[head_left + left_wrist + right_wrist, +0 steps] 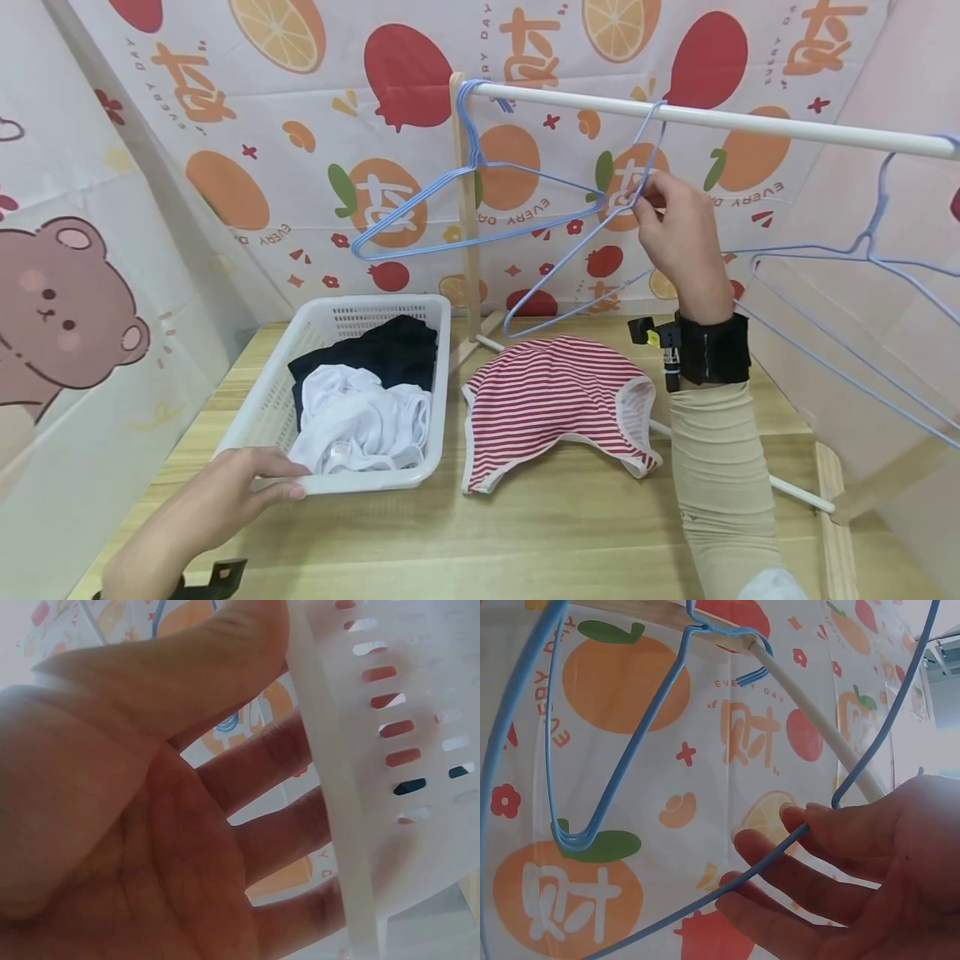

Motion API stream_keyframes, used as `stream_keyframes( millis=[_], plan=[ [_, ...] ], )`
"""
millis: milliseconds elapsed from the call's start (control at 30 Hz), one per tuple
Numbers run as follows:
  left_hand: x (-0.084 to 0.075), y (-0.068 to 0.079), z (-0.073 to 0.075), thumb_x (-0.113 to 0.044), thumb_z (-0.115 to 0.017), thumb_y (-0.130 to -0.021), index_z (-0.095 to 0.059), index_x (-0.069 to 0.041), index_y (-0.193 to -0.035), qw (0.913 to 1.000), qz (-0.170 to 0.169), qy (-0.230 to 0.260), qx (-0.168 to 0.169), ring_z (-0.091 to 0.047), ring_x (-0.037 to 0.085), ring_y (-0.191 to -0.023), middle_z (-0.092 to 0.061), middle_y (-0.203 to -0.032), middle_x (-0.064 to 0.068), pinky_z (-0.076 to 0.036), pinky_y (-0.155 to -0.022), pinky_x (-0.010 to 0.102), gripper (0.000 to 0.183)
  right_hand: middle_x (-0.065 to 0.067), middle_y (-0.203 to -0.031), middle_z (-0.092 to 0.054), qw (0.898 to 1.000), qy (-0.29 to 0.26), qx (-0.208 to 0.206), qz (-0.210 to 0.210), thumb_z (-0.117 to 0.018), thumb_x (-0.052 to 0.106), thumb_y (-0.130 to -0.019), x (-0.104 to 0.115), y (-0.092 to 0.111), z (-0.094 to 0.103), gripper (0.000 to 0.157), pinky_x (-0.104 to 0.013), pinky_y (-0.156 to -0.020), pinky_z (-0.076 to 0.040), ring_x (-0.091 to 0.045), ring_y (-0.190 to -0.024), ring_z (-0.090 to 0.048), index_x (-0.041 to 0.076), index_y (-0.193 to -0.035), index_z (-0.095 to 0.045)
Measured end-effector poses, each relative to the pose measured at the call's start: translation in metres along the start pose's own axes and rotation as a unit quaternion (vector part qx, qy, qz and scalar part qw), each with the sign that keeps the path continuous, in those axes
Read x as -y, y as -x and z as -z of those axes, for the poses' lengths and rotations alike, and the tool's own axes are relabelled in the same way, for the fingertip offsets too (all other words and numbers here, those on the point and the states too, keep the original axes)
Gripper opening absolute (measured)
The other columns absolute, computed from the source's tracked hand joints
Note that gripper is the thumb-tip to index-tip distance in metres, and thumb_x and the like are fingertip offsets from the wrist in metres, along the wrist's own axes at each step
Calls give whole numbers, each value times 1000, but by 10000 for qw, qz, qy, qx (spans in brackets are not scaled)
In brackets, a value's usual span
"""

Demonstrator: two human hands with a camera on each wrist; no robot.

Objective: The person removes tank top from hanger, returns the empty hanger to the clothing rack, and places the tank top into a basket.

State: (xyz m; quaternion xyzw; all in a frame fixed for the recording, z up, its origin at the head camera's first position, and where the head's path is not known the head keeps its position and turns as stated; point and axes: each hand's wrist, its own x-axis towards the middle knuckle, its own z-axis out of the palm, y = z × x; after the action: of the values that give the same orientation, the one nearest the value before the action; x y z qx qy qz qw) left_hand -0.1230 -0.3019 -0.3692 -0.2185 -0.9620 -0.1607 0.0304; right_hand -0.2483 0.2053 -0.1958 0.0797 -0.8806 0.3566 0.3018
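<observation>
On the right, my right hand (678, 237) pinches a blue wire hanger (567, 260) close below its hook, between thumb and fingertips. The hanger's hook is at the white rail (570, 99), and its body slants down to the left. In the right wrist view the wire runs across the fingertips (746, 844). My left hand (247, 487) grips the front left rim of a white plastic basket (375, 482); the left wrist view has the fingers reaching over that rim. Inside the basket lie a white garment (367, 417) and a black garment (390, 350).
A red-and-white striped sleeveless top (555, 400) lies on the wooden table (525, 550) beside the basket. Several blue hangers (420, 200) hang together at the rail's left end, with more blue hangers (873, 237) at the right. A wooden post (470, 242) holds the rail.
</observation>
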Motion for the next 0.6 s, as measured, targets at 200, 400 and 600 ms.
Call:
stream_keyframes(
  millis=[200, 400, 600],
  plan=[
    [0, 1, -1, -28, -85, -80, -83, -18, -95, 10000, -12, -46, -67, -69, 4, -92, -80, -91, -9, -60, -80, 35, 19, -27, -138, -63, 9996, 141, 240, -55, -65, 8, -100, -6, 8, 0, 40, -56, -115, -45, -42, -135, -57, -3, -137, -57],
    [0, 1, -1, -28, -85, -80, -83, -18, -95, 9999, -39, -88, -52, -69, 5, -92, -80, -92, -10, -60, -80, 34, 19, -24, -161, -42, 9963, 402, 488, -577, -70, 11, -97, -14, 13, 0, 78, -64, -118, -38, -45, -147, -42, 4, -161, -28],
    [-1, 1, -1, -29, -84, -80, -83, -18, -95, 10000, -14, -57, 25, -69, 4, -92, -80, -92, -9, -60, -80, 34, 19, -29, -164, -32, 9896, 676, 795, -993, -72, 13, -95, -32, 17, -1, 88, -68, -119, -33, -48, -150, -34, -2, -162, -18]
  ],
)
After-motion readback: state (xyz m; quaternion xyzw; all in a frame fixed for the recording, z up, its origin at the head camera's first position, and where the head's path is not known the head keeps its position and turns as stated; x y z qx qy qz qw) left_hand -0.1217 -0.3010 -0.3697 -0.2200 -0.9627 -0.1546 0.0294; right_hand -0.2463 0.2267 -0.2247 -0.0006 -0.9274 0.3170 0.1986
